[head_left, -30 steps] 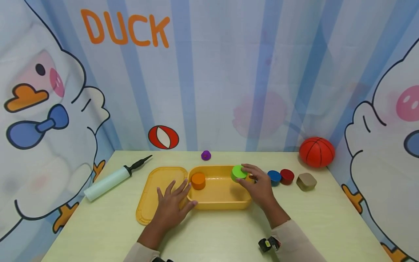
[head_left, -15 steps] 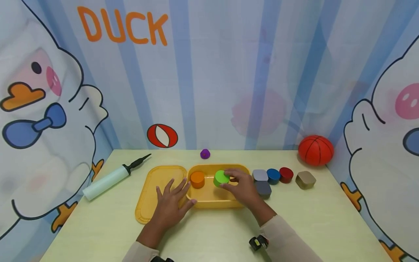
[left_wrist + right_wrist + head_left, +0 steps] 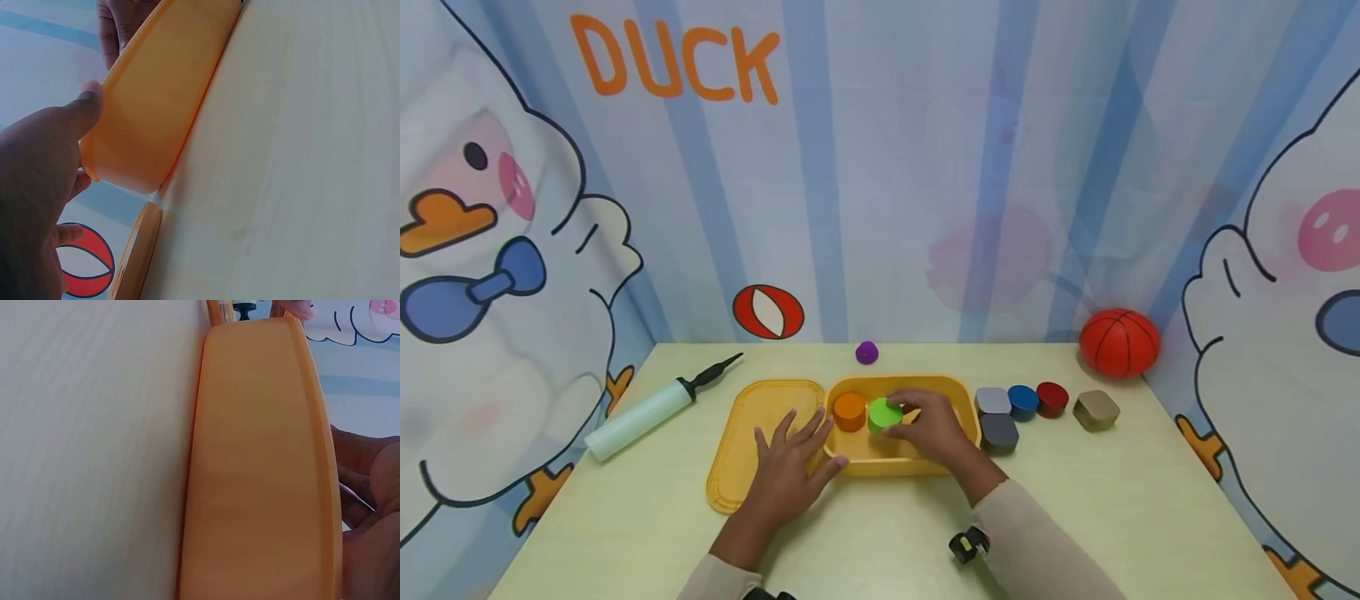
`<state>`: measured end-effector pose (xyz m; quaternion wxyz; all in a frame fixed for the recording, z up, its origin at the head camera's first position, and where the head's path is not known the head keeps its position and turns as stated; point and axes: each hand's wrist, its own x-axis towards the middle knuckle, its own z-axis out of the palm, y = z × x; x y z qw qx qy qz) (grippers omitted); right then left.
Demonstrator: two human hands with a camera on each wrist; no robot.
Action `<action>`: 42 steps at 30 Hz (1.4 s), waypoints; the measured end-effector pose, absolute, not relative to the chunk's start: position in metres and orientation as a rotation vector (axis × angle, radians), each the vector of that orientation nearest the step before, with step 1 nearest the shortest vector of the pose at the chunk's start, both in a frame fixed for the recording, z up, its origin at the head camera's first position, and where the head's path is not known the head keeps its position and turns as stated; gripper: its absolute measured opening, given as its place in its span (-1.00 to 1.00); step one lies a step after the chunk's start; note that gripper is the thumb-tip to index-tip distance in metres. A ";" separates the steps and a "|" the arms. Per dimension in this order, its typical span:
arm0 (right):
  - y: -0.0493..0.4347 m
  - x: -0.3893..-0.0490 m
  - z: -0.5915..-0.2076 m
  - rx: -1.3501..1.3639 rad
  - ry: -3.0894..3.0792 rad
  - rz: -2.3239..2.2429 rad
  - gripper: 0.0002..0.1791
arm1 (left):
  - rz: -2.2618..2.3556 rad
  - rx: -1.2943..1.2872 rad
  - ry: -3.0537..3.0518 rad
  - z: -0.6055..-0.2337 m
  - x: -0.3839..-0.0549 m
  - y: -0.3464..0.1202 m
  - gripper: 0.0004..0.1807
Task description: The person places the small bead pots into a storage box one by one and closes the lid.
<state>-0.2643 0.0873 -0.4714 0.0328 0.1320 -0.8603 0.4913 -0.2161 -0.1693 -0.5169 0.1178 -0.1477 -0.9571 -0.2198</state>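
A yellow plastic box [image 3: 902, 467] stands in the middle of the table, its lid [image 3: 730, 471] lying flat at its left. My right hand [image 3: 934, 427] reaches into the box and pinches a light green round block [image 3: 882, 417] between thumb and fingers. Right beside that block, at the box's left end, sits an orange round block [image 3: 849, 410]. With fingers spread, my left hand [image 3: 790, 473] rests at the box's left end, over the lid's edge. In the left wrist view its thumb [image 3: 90, 103] touches the box rim. The box wall hides the green block in both wrist views.
Right of the box are a light grey block [image 3: 992, 400], a dark grey block [image 3: 998, 433], a blue one [image 3: 1023, 402], a red one [image 3: 1052, 399] and a tan one [image 3: 1096, 410]. A red ball [image 3: 1119, 342], a purple piece [image 3: 867, 352] and a hand pump [image 3: 643, 419] lie further out.
My right hand has carried the green block leftward and lower inside the box, up beside the orange block. The grey blocks have come into sight. My left hand stays at the box's left end.
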 end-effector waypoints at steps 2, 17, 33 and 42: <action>0.084 -0.266 -0.473 0.410 -2.675 1.524 -0.56 | -0.650 -0.430 -2.802 -0.517 -0.216 -0.169 -0.22; 0.064 -0.272 -0.476 0.530 -2.853 1.437 -0.54 | -0.643 -0.424 -2.817 -0.520 -0.219 -0.170 -0.22; 0.060 -0.272 -0.481 0.540 -2.886 1.460 -0.61 | -0.633 -0.407 -2.838 -0.517 -0.219 -0.169 -0.22; 0.061 -0.271 -0.483 0.593 -2.832 1.506 -0.75 | -0.632 -0.416 -2.823 -0.518 -0.219 -0.169 -0.22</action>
